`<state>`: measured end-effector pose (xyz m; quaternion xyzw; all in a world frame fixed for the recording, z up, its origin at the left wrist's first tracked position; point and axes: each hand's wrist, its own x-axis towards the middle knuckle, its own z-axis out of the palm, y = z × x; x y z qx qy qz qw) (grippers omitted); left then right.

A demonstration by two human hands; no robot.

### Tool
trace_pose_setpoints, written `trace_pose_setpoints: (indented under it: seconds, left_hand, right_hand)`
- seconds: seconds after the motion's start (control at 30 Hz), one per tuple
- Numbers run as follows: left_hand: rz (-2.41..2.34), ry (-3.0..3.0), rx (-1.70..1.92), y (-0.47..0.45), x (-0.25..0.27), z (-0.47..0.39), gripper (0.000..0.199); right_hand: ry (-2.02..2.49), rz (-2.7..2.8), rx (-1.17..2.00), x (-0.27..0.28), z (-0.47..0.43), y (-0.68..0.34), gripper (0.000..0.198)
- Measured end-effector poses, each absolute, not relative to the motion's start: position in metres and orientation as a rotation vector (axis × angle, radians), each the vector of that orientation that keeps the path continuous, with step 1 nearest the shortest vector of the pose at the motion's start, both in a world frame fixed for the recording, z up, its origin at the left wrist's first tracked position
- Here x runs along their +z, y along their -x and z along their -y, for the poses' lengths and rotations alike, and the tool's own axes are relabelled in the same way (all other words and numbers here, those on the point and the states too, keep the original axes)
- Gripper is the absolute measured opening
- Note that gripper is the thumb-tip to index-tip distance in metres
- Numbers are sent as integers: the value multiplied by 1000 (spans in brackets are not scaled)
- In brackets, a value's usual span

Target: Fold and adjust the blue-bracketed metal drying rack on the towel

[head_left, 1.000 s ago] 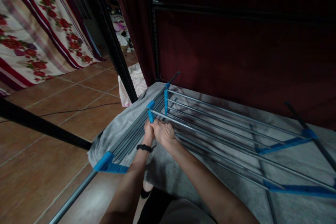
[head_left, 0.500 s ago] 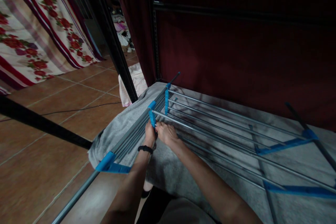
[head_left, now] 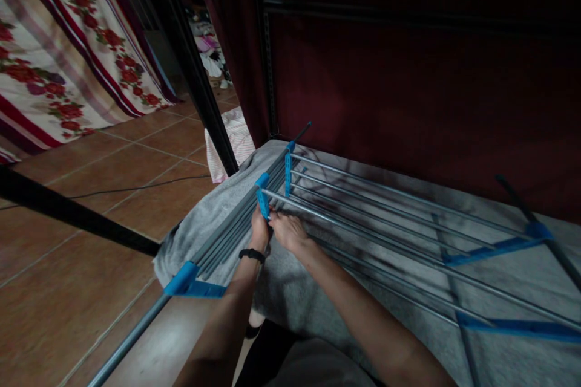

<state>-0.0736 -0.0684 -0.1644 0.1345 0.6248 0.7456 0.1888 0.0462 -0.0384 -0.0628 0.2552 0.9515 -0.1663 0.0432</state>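
Curtain [head_left: 408,97], maroon, fills most of the upper right of the frame. Gray blanket [head_left: 200,224] spreads from the center to the lower right. Over it, metal rack [head_left: 354,228] with blue joints; one bundle of rods [head_left: 229,234] slants to the lower left, other bars run toward the right edge. Right hand [head_left: 288,231], center of the frame: my fingers are curled closed around a thin piece, mostly hidden by them. Left hand [head_left: 259,230], just left of it: my fingers are closed on the lower part of the blue bracket [head_left: 262,198], some out of sight behind it. Bracket sits at the center, slightly tilted; its upper part shows above my fingers, its lower end between my two hands. Black wristband [head_left: 252,255] on my left wrist. Smallest item: pale tip [head_left: 269,218], at the bracket's lower end, beside my right fingertips.
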Motion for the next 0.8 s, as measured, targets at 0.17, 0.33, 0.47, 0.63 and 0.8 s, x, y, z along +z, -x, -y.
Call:
trace_pose_setpoints:
  seconds: [0.17, 0.33, 0.47, 0.63, 0.8]
  left_hand:
    - [-1769, -373, 2096, 72, -165, 68, 22]
    - [-1758, -373, 2099, 72, -162, 68, 22]
    - [-1734, -365, 2106, 70, -158, 70, 24]
    - [-1657, -335, 2087, 67, -158, 68, 34]
    - [-1585, -331, 2085, 67, -161, 63, 30]
  right_hand:
    - [-795, -2896, -509, -65, 40, -46, 41]
    - [-808, -2897, -502, -68, 38, -45, 39]
    - [-808, -2906, -499, -68, 40, -45, 40]
    - [-952, -2968, -422, -73, 50, -68, 46]
    - [-1150, -2924, -340, -83, 55, -109, 40]
